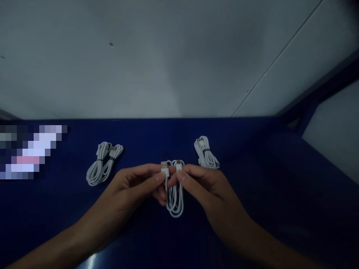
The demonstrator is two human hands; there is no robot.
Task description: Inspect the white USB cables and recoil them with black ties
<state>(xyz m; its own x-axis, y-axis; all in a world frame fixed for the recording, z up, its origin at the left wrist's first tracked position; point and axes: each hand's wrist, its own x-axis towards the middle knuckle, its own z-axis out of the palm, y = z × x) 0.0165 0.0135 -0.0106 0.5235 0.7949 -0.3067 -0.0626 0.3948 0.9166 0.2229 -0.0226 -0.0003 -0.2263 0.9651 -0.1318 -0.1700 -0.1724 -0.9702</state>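
Note:
Between my hands is a white USB cable [175, 207], looped into a long coil that hangs down over the blue table. My left hand [133, 183] pinches the cable near its USB plug, thumb in front and fingers behind. The other plug end is pinched by my right hand [209, 185], with the thumb on its white housing. Both plugs point up, side by side and a little apart. Further back on the right lies a coiled white cable [206, 153] bound with a black tie. To the left rest two more tied white cables [98, 170].
The blue table [151, 138] meets a pale grey wall panel [134, 74] at its back edge. A blue frame post [303, 116] and a pale panel [333, 134] stand at the right. A pixelated patch covers the left edge.

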